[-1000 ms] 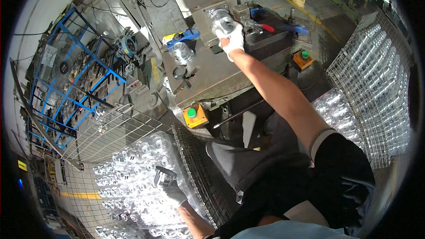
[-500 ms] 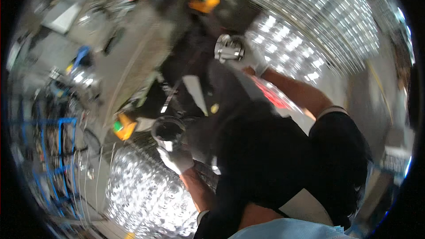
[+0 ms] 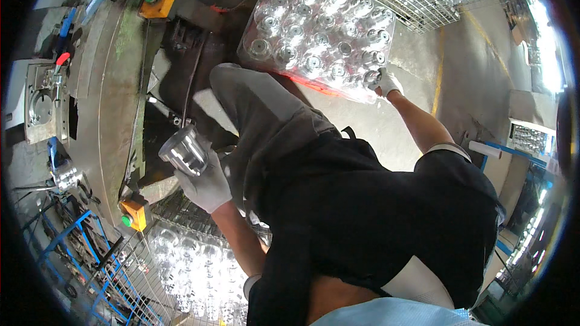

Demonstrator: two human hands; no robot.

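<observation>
My left hand (image 3: 208,187), in a pale work glove, is closed around a shiny metal cup (image 3: 186,152) with its wide mouth tilted up and to the left. My right hand (image 3: 390,82), also gloved, reaches out to the right-hand near corner of a layer of similar metal parts (image 3: 314,36). Its fingers close on a metal cup (image 3: 372,78) at that corner, which stands among the others; the fingertips are partly hidden.
To the left runs a worn machine bench (image 3: 106,115) with two yellow button boxes (image 3: 160,1) and a clamp fixture (image 3: 42,105). Wire cages (image 3: 417,6) stand beyond the parts. Below left, another wire basket holds more metal cups (image 3: 199,271). Blue-framed racks (image 3: 75,238) stand at far left.
The view has swung and steadied. My right hand, which held a metal part over the dark area, is now at the corner of the layered parts. My left hand still holds its cup.
</observation>
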